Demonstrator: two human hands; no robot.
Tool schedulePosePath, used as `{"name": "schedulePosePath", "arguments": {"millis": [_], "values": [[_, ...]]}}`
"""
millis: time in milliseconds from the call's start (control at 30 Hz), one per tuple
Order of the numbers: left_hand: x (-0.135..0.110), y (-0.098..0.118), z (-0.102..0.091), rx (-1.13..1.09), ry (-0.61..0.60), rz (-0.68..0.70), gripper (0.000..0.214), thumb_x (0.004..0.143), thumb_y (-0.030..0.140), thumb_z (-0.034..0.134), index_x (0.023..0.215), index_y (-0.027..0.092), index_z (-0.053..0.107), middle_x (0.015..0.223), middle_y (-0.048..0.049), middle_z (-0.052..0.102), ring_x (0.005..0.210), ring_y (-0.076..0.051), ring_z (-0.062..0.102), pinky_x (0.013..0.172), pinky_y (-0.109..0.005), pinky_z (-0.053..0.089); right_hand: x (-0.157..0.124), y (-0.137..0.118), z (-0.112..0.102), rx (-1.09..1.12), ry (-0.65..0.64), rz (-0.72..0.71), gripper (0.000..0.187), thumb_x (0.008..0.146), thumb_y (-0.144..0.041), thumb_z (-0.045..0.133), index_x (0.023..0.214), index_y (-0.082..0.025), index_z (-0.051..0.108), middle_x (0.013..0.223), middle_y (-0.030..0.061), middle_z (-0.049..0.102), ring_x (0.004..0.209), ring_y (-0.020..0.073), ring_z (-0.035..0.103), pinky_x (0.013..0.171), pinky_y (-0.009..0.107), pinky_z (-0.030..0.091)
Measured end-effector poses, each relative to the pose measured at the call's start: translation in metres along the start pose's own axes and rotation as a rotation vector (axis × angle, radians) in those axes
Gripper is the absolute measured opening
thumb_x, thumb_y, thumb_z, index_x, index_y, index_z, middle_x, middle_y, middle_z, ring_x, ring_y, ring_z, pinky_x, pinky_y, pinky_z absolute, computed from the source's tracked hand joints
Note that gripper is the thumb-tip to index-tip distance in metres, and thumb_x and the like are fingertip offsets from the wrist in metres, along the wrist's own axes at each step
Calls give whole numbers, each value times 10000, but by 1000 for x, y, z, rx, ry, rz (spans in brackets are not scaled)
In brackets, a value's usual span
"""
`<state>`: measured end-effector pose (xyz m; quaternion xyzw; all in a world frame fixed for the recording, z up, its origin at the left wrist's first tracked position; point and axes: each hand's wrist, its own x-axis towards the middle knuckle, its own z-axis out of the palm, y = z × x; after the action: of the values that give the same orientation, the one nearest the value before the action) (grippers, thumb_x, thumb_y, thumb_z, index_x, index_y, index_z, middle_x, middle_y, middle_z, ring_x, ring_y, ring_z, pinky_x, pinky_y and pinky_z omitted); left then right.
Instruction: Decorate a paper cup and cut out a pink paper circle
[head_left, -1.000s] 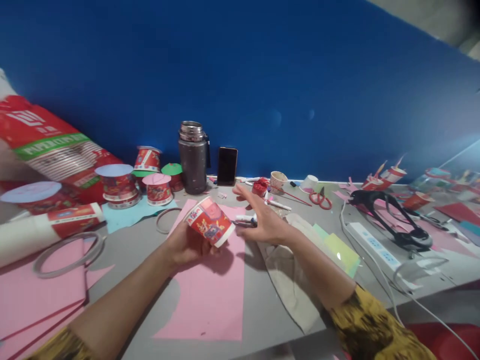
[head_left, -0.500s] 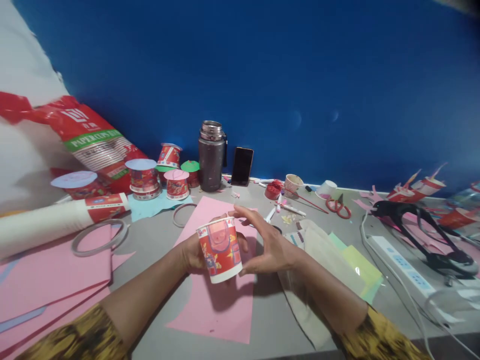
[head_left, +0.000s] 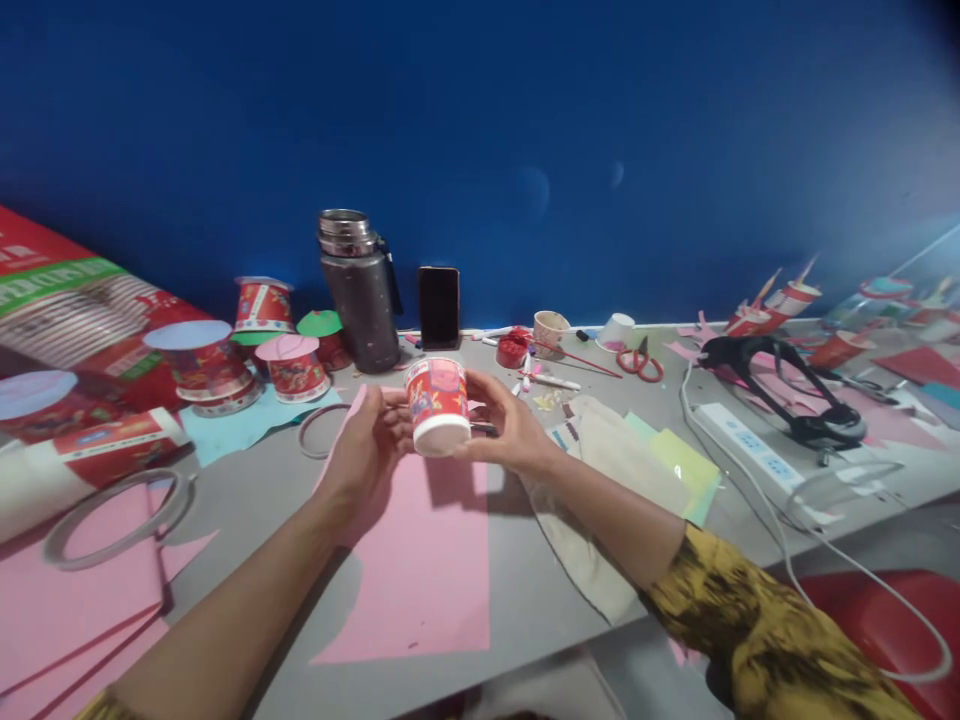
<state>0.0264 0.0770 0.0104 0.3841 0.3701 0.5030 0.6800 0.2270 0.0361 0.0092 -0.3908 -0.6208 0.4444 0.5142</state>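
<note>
- A printed paper cup [head_left: 437, 392], red with coloured drawings and smooth curved walls, is held above the middle of the grey table [head_left: 259, 480], its round white base tipped toward the near edge.
- The right hand [head_left: 514, 425] pinches the cup from its right side, thumb low by the base, fingers curled round behind the wall.
- The left hand [head_left: 367, 435] is spread, palm turned toward the cup's other side; whether its fingertips touch the wall, I cannot tell.
- Beneath them lies a flat pink paper sheet [head_left: 420, 570], its left side cut in a concave curve, reaching toward the near edge.
- Right of the sheet, a limp, creased cream cloth [head_left: 622, 470] runs almost to the near edge.
- Along the far edge stand a dark metal flask [head_left: 360, 310] with a bare steel neck, and a glossy black smartphone [head_left: 439, 308] propped upright.
- Near the far left corner, paper cups [head_left: 199, 370] bear flat paper discs, beside a shiny red plastic bag [head_left: 112, 300].
- Red-handled scissors [head_left: 651, 370] lie close to the far edge, toward the right.
</note>
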Motion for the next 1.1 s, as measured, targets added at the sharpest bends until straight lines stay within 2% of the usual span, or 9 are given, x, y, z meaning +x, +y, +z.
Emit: {"name": "schedulePosePath", "arguments": {"millis": [100, 200, 333, 433, 567, 700, 867, 1000, 1100], "values": [[0, -3, -7, 276, 15, 298, 626, 723, 471, 873, 1248, 265, 604, 1255, -78, 626, 1097, -252, 646, 818, -324, 568, 5, 4, 1, 122, 121, 76, 892, 636, -462, 960, 1422, -282, 578, 1438, 105, 658, 1386, 321, 570, 1111, 498, 499], [-3, -8, -11, 639, -74, 585, 991, 593, 364, 961, 1448, 302, 464, 1532, -130, 445, 1380, -343, 491, 1080, -474, 492, 5, 3, 4, 285, 178, 158, 758, 636, -497, 957, 1297, -270, 663, 1331, 75, 724, 1300, 293, 637, 1144, 474, 481], [-7, -12, -10, 996, -93, 1001, 973, 700, 385, 912, 1507, 253, 386, 1493, -190, 447, 1426, -413, 415, 1153, -596, 407, 3, 2, 6, 473, 166, 331, 568, 743, -593, 874, 1152, -225, 733, 1215, 94, 774, 1137, 273, 716, 1036, 439, 554], [-10, -12, -7, 1029, -40, 1089, 922, 769, 406, 871, 1525, 252, 367, 1472, -185, 458, 1395, -412, 434, 1143, -597, 409, 1, 0, 8, 615, 171, 442, 544, 798, -621, 825, 1129, -198, 739, 1161, 122, 783, 1068, 264, 730, 882, 385, 607], [-14, -10, -3, 958, -1, 948, 888, 755, 450, 873, 1490, 257, 414, 1460, -173, 471, 1388, -405, 436, 1120, -575, 427, -1, -1, 13, 694, 120, 544, 543, 860, -670, 741, 1100, -183, 746, 1089, 132, 788, 957, 249, 742, 761, 352, 621], [-16, -8, -2, 825, 25, 818, 859, 721, 422, 879, 1455, 271, 460, 1482, -151, 473, 1421, -386, 415, 1161, -572, 388, -3, 4, 17, 634, 84, 514, 550, 789, -678, 799, 1050, -198, 735, 1056, 110, 787, 926, 236, 737, 766, 339, 606], [-14, -3, 1, 355, 84, 323, 705, 724, 426, 869, 1347, 333, 552, 1357, -83, 567, 1302, -314, 552, 951, -436, 547, -1, 11, 18, 439, 221, 330, 778, 653, -562, 952, 1294, -242, 648, 1198, 74, 765, 1111, 254, 711, 985, 409, 566], [-16, -2, 8, 150, -28, 41, 632, 674, 437, 907, 1216, 236, 652, 1232, -93, 662, 1077, -271, 665, 806, -369, 569, -2, 12, 20, 386, 272, 339, 956, 626, -502, 980, 1435, -241, 543, 1245, 82, 748, 1161, 264, 701, 1068, 449, 530], [-20, -1, 15, 114, -123, -22, 574, 673, 379, 918, 1168, 185, 701, 1168, -108, 723, 1063, -276, 689, 835, -373, 566, -5, 12, 23, 373, 243, 342, 909, 650, -491, 967, 1424, -250, 555, 1189, 72, 762, 1141, 256, 705, 1044, 432, 538]]}}
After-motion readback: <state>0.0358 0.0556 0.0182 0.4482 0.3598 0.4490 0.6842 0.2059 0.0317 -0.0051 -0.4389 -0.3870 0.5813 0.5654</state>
